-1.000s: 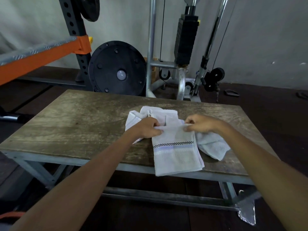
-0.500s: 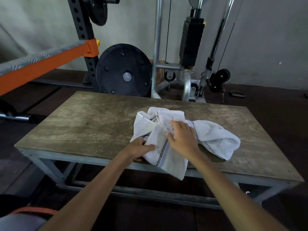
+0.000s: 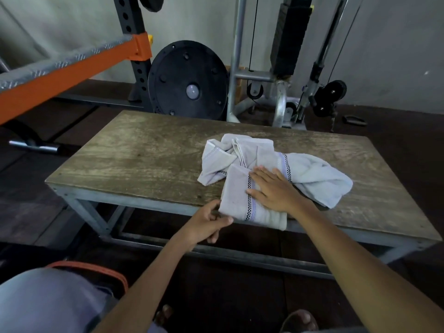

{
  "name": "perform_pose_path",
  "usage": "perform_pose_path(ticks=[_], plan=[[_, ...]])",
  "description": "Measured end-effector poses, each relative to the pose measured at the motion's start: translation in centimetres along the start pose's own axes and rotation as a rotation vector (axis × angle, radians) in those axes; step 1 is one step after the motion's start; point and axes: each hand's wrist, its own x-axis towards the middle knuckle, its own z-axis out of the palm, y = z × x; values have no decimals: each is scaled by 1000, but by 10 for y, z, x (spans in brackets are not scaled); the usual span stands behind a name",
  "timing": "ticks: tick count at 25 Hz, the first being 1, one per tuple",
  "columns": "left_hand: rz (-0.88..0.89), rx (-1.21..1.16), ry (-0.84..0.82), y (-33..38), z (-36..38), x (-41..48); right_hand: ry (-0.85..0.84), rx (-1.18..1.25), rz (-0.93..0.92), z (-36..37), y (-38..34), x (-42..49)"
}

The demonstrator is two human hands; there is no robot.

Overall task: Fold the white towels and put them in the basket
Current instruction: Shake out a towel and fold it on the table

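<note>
Worn wooden table [image 3: 144, 159] carries the folded white cloth towel [image 3: 236, 200] at its near edge, crumpled white towels [image 3: 317, 179] behind. Soft, floppy and light, likely. Right hand [image 3: 271, 188] presses flat, grip open; left hand [image 3: 209, 224] pinches its near-left corner.

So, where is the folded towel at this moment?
In the head view, the folded towel lies at the near edge of the table, right of centre, under the right hand, with the left hand pinching its near left corner.

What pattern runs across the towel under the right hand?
On the folded towel: black checkered band, lilac stripe; head view.
</note>
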Motion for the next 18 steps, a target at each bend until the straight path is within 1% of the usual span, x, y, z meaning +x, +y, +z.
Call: perform_pose_path(ticks=[1, 3, 5, 7, 9, 11, 14, 15, 16, 18], plan=[[-5, -47, -19, -1, 2, 0, 26, -17, 41, 0, -5, 0], [16, -88, -30, 0, 2, 1, 76, 27, 152, 7, -21, -1], [38, -32, -28, 0, 0, 2, 109, 92, 214, 18, -32, -4], [52, 117, -16, -3, -6, 4, 134, 84, 214, 23, -32, -4], [56, 197, 1, -5, -8, 5, 127, 77, 206, 23, -28, -3], [54, 179, -3, -5, -6, 7, 134, 68, 198, 23, -26, -1], [6, 98, -42, -6, -1, 5, 127, 62, 171, 22, -25, 1], [2, 91, -30, -8, 0, 3, 121, 64, 163, 21, -23, 1], [6, 98, 4, -10, -1, 2, 119, 63, 156, 21, -22, 2], [1, 156, 124, -15, -4, 3, 126, 63, 143, 21, -20, 1]])
